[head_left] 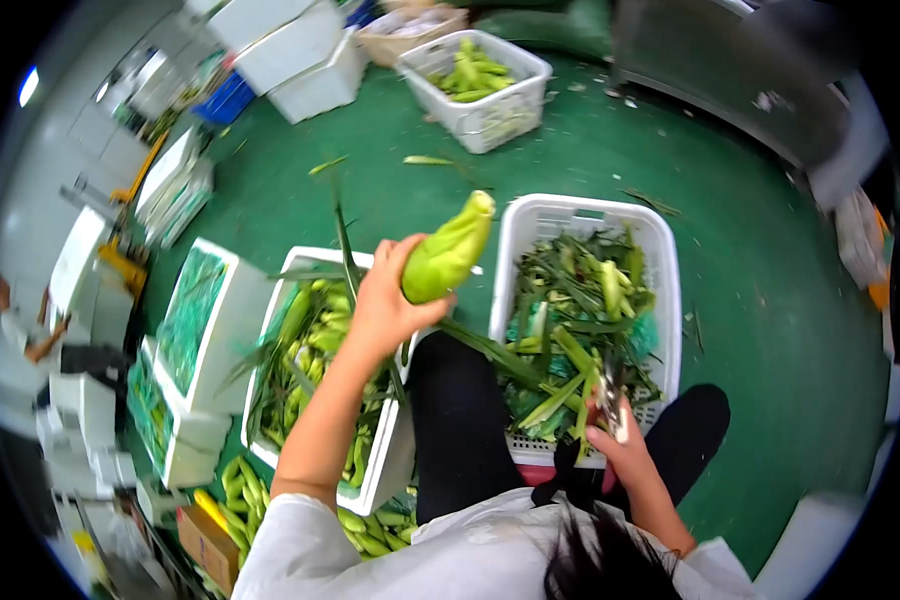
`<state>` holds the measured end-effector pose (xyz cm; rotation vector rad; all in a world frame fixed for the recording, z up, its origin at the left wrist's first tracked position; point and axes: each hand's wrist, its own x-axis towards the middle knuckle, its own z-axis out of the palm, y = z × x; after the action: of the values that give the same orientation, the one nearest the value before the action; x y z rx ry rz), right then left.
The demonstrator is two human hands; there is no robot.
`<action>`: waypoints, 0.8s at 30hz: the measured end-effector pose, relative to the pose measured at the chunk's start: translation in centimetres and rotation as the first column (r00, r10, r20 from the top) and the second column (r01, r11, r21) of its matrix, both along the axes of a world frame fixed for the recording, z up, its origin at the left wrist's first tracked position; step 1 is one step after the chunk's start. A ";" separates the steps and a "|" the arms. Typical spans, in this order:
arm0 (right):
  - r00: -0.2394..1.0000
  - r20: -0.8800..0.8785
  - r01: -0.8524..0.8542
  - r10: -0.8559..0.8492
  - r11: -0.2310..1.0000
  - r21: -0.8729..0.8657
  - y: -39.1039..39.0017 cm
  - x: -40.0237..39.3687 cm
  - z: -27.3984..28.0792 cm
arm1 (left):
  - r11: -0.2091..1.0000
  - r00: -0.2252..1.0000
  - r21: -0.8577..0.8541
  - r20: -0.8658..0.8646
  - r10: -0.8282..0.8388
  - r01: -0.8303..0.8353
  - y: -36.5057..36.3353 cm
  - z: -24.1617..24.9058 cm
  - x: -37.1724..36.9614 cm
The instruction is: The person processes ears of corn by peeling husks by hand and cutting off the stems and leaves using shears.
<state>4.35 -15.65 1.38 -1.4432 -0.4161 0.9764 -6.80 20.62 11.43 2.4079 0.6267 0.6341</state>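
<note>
My left hand (382, 305) is closed around a green ear of corn in its husk (448, 250), raised above the floor with its pale cut end pointing up and away. Long leaves trail beneath that hand. Low over the white plastic basket (676, 300), my right hand (620, 438) grips pruning shears (612, 385), partly blurred against the leaves. Cut husk leaves and trimmings (580, 285) fill this basket. On my left, a white foam box (395, 455) holds more corn ears (310, 330) with leaves attached.
Ahead stands another white basket (470, 118) of trimmed corn. Foam boxes with green netting (192, 310) are on the left, near loose corn (245, 495) and a cardboard box (207, 548). A person (20, 325) works at far left. Leaf scraps (427, 160) litter the green floor.
</note>
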 end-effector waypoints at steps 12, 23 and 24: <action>0.867 0.492 0.084 0.077 0.952 -0.296 -5.3 7.3 -3.9 | 0.953 0.859 0.144 -0.484 -0.168 0.268 -20.6 -7.4 8.1; 0.995 0.006 -0.091 0.102 0.908 -0.408 -4.9 3.3 -8.5 | 0.878 0.447 -0.221 -0.792 -0.416 0.424 -16.7 -9.2 9.7; 0.991 -0.127 -0.083 0.047 0.952 -0.295 -5.4 2.8 -8.4 | 0.871 0.413 -0.272 -0.796 -0.443 0.410 -15.8 -9.1 9.8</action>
<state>7.14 -21.03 -7.04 -1.6406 -0.2354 1.2116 2.95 4.77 2.38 2.5804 0.3019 -0.8578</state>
